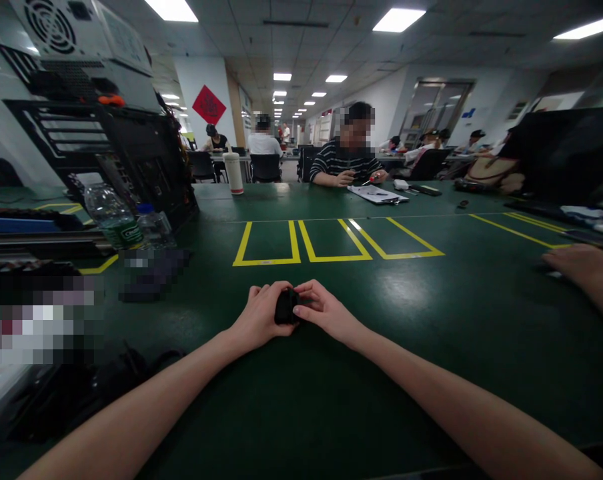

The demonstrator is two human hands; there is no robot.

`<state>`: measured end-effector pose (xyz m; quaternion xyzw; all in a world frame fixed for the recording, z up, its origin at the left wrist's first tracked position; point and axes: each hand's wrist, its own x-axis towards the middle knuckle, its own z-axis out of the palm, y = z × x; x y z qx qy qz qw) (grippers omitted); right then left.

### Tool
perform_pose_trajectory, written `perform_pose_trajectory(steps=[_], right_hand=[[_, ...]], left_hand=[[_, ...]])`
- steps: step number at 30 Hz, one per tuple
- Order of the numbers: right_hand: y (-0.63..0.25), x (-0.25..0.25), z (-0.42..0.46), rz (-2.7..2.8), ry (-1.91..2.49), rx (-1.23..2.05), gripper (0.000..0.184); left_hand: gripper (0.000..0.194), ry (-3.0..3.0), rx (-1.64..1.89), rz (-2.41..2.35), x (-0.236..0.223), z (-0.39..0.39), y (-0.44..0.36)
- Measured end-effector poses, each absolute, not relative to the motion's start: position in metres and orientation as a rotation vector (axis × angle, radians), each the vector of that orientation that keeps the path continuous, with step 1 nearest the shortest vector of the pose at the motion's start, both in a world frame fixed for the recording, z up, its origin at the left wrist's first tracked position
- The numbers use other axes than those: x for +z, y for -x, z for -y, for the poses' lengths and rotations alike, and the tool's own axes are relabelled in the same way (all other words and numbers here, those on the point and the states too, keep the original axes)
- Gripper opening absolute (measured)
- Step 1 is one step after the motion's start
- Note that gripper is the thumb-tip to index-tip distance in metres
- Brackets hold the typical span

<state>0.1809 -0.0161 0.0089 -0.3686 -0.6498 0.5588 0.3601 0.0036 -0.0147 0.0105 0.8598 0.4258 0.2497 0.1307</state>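
- Left hand (267,312): curled around the black object, gripping its side.
- Right hand (326,311): thumb and fingers pinching the object's right side.
- Small black object (284,307): compact, dark all over, details too small to tell; between both hands, over the green tabletop (301,400).
- Beyond it: three yellow tape outlines (335,258).

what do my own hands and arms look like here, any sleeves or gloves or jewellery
The left hand and right hand are ungloved, with no rings visible. The left forearm and right forearm look slim, with no sleeve, watch or bracelet showing.
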Motion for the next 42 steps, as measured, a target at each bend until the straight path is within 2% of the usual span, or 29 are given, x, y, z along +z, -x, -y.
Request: perform_pose_trajectory(steps=[11, 21, 32, 42], right_hand=[[-0.181, 0.004, 0.012, 1.524, 0.986, 1.491, 0.033], [-0.176, 0.011, 0.008, 1.607, 1.085, 1.461, 0.029], [-0.174, 0.014, 0.023, 1.518, 1.015, 1.537, 0.027], [-0.179, 0.014, 0.021, 1.677, 0.925, 1.454, 0.028]], left_hand=[[0.054, -2.469, 0.74, -1.282, 0.01, 0.013, 0.0], [0.053, -2.444, 0.676, -1.195, 0.019, 0.017, -0.003], [0.054, -2.503, 0.716, -1.214, 0.012, 0.015, -0.005], [0.054, -2.508, 0.704, -1.206, 0.012, 0.015, -0.003]])
